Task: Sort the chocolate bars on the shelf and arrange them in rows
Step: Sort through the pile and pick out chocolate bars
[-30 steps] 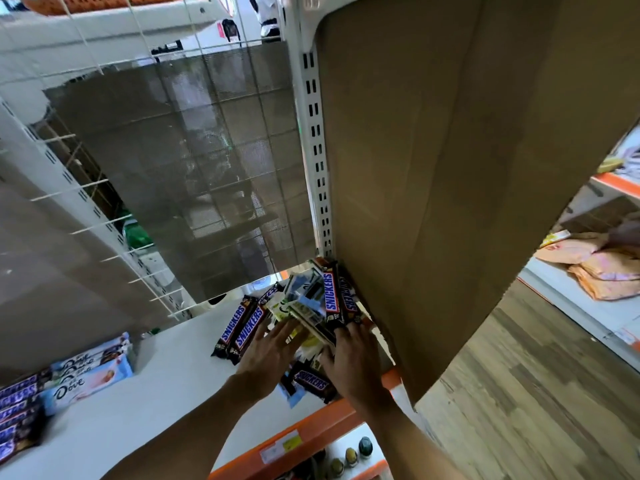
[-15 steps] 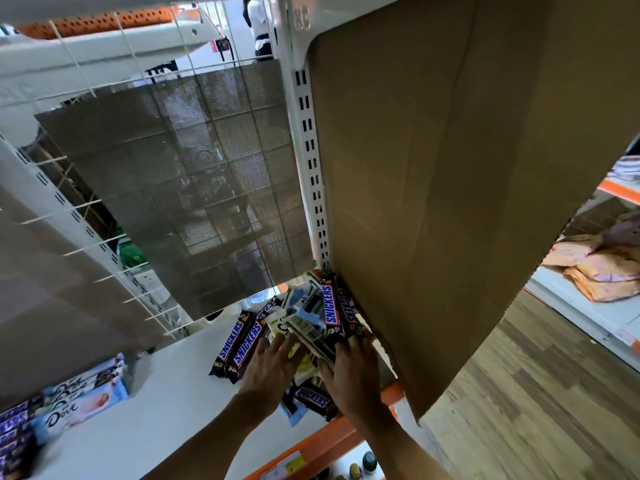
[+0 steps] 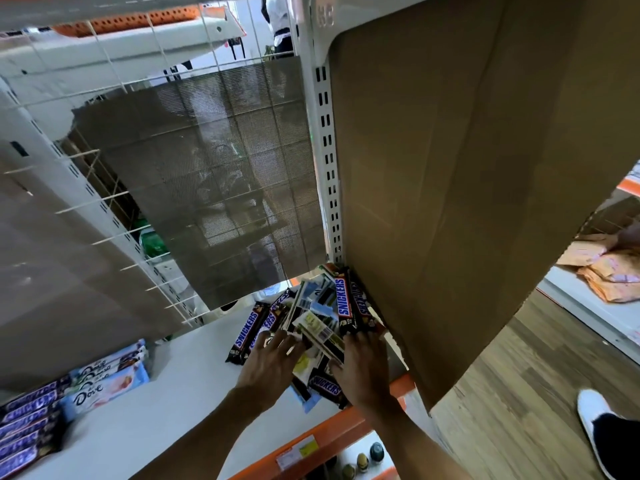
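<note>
A jumbled pile of chocolate bars (image 3: 325,313) lies at the right end of the white shelf (image 3: 145,424), against the cardboard side panel. It mixes brown Snickers bars (image 3: 346,301) with pale blue and white bars showing their barcoded backs. My left hand (image 3: 273,362) lies on the pile's left side with fingers spread, touching two Snickers bars (image 3: 247,332). My right hand (image 3: 363,367) rests on the pile's right side, fingers over the bars; what they hold is hidden. A loose Snickers bar (image 3: 325,388) lies between my wrists. At the shelf's left end sit sorted Dove bars (image 3: 104,382) and Snickers bars (image 3: 29,420).
A large cardboard panel (image 3: 467,168) walls the right side. Wire grid and mesh back (image 3: 214,174) close the rear. The orange shelf edge (image 3: 311,441) carries a price label. Small jars (image 3: 367,455) stand on the shelf below. A person's white shoe (image 3: 595,424) stands on the wooden floor.
The camera has drifted, lowering the scene in view. Both hands stay on the pile, the left hand's fingers spreading slightly wider over the bars.
</note>
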`<state>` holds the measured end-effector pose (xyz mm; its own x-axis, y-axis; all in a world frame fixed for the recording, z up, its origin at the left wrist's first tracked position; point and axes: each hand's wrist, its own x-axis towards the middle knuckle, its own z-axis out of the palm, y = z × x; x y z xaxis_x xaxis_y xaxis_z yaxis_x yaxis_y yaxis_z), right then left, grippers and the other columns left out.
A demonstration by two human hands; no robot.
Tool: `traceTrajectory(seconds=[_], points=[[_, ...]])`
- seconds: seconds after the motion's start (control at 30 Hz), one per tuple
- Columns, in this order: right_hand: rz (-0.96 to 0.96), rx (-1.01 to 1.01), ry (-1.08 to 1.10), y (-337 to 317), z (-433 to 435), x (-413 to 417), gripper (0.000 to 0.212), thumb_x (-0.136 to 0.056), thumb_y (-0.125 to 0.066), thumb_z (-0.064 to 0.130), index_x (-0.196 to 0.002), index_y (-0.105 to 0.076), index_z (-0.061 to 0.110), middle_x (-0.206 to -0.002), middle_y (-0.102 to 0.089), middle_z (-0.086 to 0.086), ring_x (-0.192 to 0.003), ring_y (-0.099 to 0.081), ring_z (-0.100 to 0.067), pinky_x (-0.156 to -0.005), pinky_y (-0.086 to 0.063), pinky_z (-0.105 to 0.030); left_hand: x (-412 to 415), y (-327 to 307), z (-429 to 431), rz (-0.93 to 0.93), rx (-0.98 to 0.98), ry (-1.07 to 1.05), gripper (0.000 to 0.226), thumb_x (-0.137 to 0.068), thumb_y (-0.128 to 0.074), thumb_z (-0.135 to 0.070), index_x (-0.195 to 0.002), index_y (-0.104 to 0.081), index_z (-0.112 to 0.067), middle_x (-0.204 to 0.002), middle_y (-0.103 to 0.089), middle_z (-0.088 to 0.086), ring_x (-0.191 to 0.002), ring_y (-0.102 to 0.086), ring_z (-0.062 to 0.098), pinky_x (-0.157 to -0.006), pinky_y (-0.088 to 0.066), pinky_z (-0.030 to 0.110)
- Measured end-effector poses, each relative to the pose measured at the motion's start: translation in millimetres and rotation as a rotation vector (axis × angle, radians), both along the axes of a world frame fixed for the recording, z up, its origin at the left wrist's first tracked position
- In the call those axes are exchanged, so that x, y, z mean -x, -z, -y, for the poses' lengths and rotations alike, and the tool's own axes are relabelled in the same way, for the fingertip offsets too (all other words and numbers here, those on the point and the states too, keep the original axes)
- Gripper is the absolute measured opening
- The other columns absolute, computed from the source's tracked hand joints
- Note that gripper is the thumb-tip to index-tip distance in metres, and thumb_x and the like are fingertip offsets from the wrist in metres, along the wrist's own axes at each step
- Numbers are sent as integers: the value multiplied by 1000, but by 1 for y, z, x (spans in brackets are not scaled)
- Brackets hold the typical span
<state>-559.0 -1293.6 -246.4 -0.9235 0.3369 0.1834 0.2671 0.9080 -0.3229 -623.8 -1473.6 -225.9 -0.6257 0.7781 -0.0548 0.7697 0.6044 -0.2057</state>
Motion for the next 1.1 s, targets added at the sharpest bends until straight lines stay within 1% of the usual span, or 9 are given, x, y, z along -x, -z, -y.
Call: traceTrajectory(seconds=[0.13, 0.3, 0.4, 0.5, 0.7, 0.77, 0.83, 0.97, 1.1], points=[[13, -5, -19, -4, 8, -4, 60, -37, -92, 43, -84, -73, 12, -87, -69, -7, -85, -65, -28, -72, -54, -41, -8, -1, 11, -18, -50, -32, 67, -49, -90, -34, -113, -68, -26, -106, -68, 1, -99, -64, 24, -81, -54, 44], [-15, 23, -127, -9, 23, -7, 57, -47, -90, 40, -95, -71, 15, -96, -67, -5, -92, -63, -26, -77, -54, -40, -23, -9, 31, -37, -166, -42, 73, -45, -91, -31, -113, -67, -26, -108, -68, 4, -99, -64, 26, -81, -54, 46], [-22, 44, -216, -10, 32, -9, 56, -54, -88, 37, -102, -68, 19, -101, -66, -2, -100, -61, -26, -83, -52, -41, -32, -11, 46, -55, -156, -102, 64, -44, -90, -36, -104, -71, -25, -102, -70, 5, -94, -66, 26, -88, -43, 41], [-6, 35, -304, -8, 44, -11, 52, -60, -86, 36, -106, -66, 20, -105, -66, -2, -100, -59, -26, -84, -50, -41, -41, -5, 71, -25, -78, -201, 61, -43, -88, -41, -98, -72, -22, -88, -68, 5, -80, -64, 25, -77, -33, 39], [65, 47, -458, -2, 71, -13, 52, -75, -76, 36, -120, -61, 16, -129, -57, -5, -116, -50, -28, -95, -42, -40, -62, 16, 135, -45, -66, -362, 67, -42, -90, -50, -93, -68, -14, -72, -64, 5, -67, -62, 26, -69, -29, 38], [89, 18, -507, 2, 81, -13, 47, -69, -79, 37, -109, -66, 16, -119, -62, -5, -110, -55, -28, -91, -45, -41, -69, 25, 154, -59, -85, -406, 59, -52, -83, -58, -85, -64, -13, -67, -63, 3, -64, -62, 26, -68, -32, 38], [100, -7, -522, 8, 89, -12, 46, -64, -82, 39, -103, -69, 18, -106, -66, -4, -106, -58, -29, -89, -48, -41, -77, 28, 170, -40, -130, -459, 51, -64, -67, -64, -79, -63, -15, -64, -62, -1, -62, -62, 23, -64, -43, 36], [167, -10, -563, 17, 105, -12, 48, -75, -73, 42, -116, -64, 19, -121, -60, -6, -121, -48, -29, -105, -35, -41, -89, 30, 195, 25, -185, -566, 47, -47, -89, -51, -77, -65, -23, -68, -60, -7, -62, -62, 17, -56, -49, 32], [191, -65, -566, 20, 108, -13, 46, -67, -79, 43, -104, -69, 18, -107, -63, -7, -106, -57, -30, -95, -44, -45, -103, 34, 216, 78, -242, -657, 47, -53, -88, -45, -88, -65, -23, -78, -61, -7, -69, -63, 18, -58, -49, 35]])
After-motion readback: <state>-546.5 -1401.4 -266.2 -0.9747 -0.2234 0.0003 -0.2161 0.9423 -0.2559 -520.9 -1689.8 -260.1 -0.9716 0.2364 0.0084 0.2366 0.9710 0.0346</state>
